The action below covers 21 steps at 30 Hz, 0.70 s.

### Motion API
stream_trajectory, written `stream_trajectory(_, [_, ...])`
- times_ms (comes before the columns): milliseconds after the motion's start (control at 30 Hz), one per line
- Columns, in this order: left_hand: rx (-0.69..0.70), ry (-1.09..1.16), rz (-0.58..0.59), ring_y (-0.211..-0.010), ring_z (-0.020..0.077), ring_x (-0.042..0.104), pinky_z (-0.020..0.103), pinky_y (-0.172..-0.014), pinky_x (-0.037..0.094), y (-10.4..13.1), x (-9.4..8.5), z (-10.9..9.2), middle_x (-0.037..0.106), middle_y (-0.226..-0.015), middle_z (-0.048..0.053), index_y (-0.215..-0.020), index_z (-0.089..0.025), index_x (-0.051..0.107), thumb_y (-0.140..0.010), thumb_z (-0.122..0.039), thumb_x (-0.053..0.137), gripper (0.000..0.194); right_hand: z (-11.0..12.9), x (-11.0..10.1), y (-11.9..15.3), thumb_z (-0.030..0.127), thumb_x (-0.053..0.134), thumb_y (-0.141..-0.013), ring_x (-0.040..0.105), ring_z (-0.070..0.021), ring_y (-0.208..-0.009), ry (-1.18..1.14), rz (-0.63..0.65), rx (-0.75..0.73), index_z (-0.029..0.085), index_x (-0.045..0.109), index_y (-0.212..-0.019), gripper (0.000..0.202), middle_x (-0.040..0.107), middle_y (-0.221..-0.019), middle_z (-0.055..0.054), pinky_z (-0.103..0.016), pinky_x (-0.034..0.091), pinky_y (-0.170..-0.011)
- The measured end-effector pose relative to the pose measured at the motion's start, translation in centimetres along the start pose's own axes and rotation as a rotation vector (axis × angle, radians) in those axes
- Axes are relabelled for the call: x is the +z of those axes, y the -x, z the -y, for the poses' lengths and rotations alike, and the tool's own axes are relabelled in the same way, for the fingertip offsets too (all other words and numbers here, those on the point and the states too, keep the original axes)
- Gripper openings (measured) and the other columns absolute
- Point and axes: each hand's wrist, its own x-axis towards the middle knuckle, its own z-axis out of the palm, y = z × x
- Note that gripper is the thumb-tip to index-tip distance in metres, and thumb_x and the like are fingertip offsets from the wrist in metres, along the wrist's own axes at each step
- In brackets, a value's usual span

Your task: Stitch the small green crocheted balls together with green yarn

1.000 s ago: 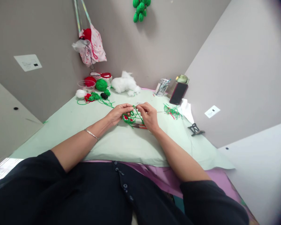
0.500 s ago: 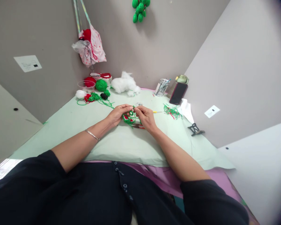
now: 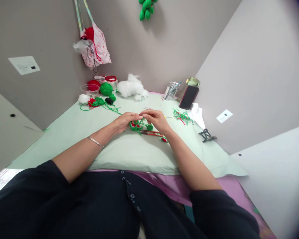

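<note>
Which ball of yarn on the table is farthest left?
The white ball; the red ball and the larger green ball both sit farther right.

Both hands (image 3: 140, 121) together, fingertips touching

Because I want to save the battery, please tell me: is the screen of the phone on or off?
It looks off: the phone faces the camera, and its screen is plain black, with no visible picture.

Legible text: none. White wall plate (image 3: 24, 65), ten o'clock: faint marks, too small to read. White wall plate at three o'clock (image 3: 224, 116): small marks, unreadable. Pale slip at the clear cup (image 3: 172, 92), one o'clock: nothing decipherable.
</note>
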Motion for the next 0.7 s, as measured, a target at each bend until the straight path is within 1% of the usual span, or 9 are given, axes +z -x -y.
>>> stream_trajectory(100, [-0.015,-0.03,0.0,-0.062,0.0115,0.048,0.026,-0.06,0.034,0.1,0.0,-0.2,0.057,-0.064,0.0,-0.071,-0.014,0.07,-0.064,-0.045,0.087,0.036,0.2,-0.1,-0.1,0.05,0.079,-0.075,0.047,-0.0085,-0.057,-0.087,-0.04,0.034,0.02,0.076,-0.081,0.031,0.066,-0.076,0.0,-0.025,0.042,-0.055])
stream_trajectory(200, [-0.02,-0.054,0.06,-0.062,0.0116,0.049,0.025,-0.058,0.034,0.1,0.0,-0.3,0.058,-0.067,0.001,-0.071,-0.015,0.069,-0.065,-0.044,0.086,0.035,0.2,-0.8,-0.4,0.048,0.082,-0.07,0.053,-0.0094,-0.063,-0.224,-0.184,0.081,0.021,0.074,-0.081,0.031,0.066,-0.074,0.001,-0.024,0.048,-0.061])
stream_trajectory(267, [-0.045,-0.067,0.108,-0.06,0.0112,0.049,0.025,-0.057,0.035,0.0,0.0,-0.3,0.058,-0.066,0.001,-0.073,-0.015,0.07,-0.065,-0.045,0.086,0.035,0.1,-1.7,-0.7,0.049,0.084,-0.066,0.059,-0.0103,-0.069,-0.344,-0.297,0.126,0.022,0.071,-0.083,0.035,0.068,-0.077,0.001,-0.023,0.052,-0.065])
stream_trajectory(333, [-0.075,-0.065,0.141,-0.058,0.0105,0.048,0.025,-0.056,0.036,0.0,0.1,-0.2,0.057,-0.065,0.001,-0.074,-0.016,0.069,-0.065,-0.045,0.087,0.035,0.1,-2.5,-0.8,0.049,0.085,-0.066,0.063,-0.0113,-0.074,-0.434,-0.356,0.174,0.023,0.066,-0.084,0.037,0.07,-0.081,0.001,-0.025,0.055,-0.071])
stream_trajectory(400, [-0.091,-0.054,0.156,-0.056,0.0102,0.048,0.025,-0.056,0.036,0.1,0.1,-0.2,0.055,-0.064,0.0,-0.074,-0.016,0.069,-0.065,-0.044,0.087,0.034,0.2,-2.9,-0.8,0.049,0.084,-0.069,0.066,-0.0123,-0.077,-0.487,-0.35,0.213,0.023,0.062,-0.083,0.037,0.069,-0.08,0.001,-0.028,0.058,-0.077])
stream_trajectory(500, [-0.079,-0.061,0.187,-0.057,0.0108,0.047,0.026,-0.057,0.036,0.2,0.1,-0.4,0.055,-0.064,0.0,-0.07,-0.016,0.067,-0.066,-0.042,0.085,0.032,0.4,-2.7,-0.7,0.047,0.081,-0.075,0.065,-0.0117,-0.073,-0.557,-0.281,0.229,0.023,0.058,-0.083,0.034,0.063,-0.073,0.004,-0.03,0.059,-0.082])
stream_trajectory(600, [-0.048,-0.08,0.23,-0.062,0.012,0.049,0.026,-0.059,0.036,0.4,0.2,-0.6,0.059,-0.068,0.002,-0.068,-0.017,0.066,-0.067,-0.04,0.083,0.028,0.4,-2.4,-0.8,0.043,0.078,-0.079,0.054,-0.0084,-0.06,-0.601,-0.233,0.204,0.022,0.056,-0.083,0.031,0.051,-0.066,0.006,-0.026,0.059,-0.073])
stream_trajectory(700, [-0.054,-0.067,0.266,-0.064,0.012,0.049,0.025,-0.058,0.035,0.4,0.2,-0.5,0.061,-0.072,0.003,-0.069,-0.017,0.066,-0.069,-0.037,0.082,0.025,0.2,-2.7,-1.1,0.04,0.076,-0.081,0.044,-0.0077,-0.054,-0.624,-0.281,0.182,0.023,0.054,-0.083,0.028,0.043,-0.064,0.007,-0.022,0.055,-0.06])
